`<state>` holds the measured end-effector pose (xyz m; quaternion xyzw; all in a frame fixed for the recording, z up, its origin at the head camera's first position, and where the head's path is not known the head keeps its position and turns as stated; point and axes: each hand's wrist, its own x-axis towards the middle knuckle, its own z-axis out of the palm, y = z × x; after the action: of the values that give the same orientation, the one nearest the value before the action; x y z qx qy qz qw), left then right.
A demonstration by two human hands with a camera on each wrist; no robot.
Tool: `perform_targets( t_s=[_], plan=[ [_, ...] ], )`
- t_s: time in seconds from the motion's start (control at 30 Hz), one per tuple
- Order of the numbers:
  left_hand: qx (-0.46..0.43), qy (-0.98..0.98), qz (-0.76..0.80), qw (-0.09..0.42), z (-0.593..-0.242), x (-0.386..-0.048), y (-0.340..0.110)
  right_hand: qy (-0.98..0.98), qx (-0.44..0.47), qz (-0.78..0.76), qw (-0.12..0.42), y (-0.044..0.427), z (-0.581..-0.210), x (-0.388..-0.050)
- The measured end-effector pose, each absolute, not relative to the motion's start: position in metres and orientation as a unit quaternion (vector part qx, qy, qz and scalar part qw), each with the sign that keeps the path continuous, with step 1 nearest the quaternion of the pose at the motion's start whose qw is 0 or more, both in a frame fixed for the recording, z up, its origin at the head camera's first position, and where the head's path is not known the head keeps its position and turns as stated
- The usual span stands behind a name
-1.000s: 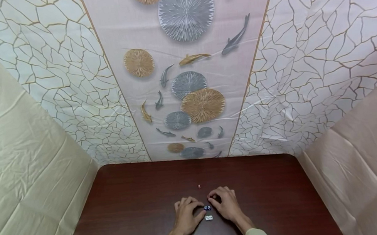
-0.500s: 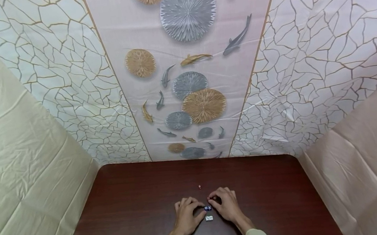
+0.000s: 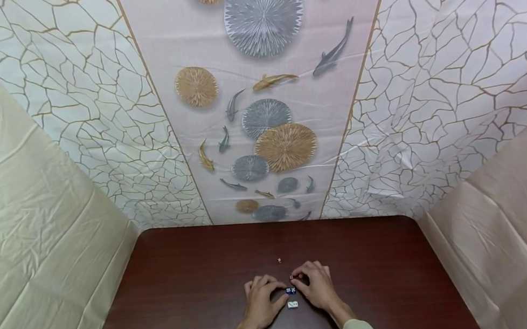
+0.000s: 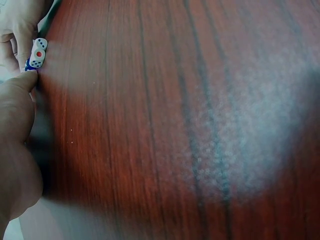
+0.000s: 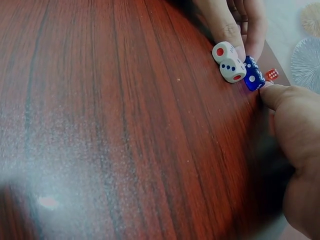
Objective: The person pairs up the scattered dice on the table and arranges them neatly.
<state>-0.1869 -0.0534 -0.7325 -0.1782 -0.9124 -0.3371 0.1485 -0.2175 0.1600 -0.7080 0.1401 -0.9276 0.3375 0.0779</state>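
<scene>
Head: red die (image 3: 291, 277) in right grip (image 3: 318, 285)

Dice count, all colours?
6: two white cubic dice nearest the camera; two blue cubic dice beyond, touched by the left hand; one red cubic die pinched by the right hand; another red cubic die farthest. Others may be hidden.

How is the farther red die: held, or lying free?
Free: in the head view, the red die lies on the table, apart from the left hand and right hand.
</scene>
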Motion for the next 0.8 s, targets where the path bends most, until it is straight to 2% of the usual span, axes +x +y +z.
perform_targets(
  t_s=[0.23, 0.5, 0.8],
  plan=[
    [-0.174, -0.914, -0.339, 0.138, -0.7320, -0.1865, -0.0532, -0.926, 0.139, 0.341, 0.084, 0.1596, -0.7090, -0.2166],
    [-0.179, -0.910, -0.337, 0.161, -0.7316, -0.1863, -0.0521, -0.923, 0.142, 0.347, 0.087, 0.1593, -0.7103, -0.2152],
    [-0.174, -0.912, -0.340, 0.147, -0.7322, -0.1853, -0.0521, -0.924, 0.143, 0.343, 0.092, 0.1601, -0.7132, -0.2149]
  ],
)
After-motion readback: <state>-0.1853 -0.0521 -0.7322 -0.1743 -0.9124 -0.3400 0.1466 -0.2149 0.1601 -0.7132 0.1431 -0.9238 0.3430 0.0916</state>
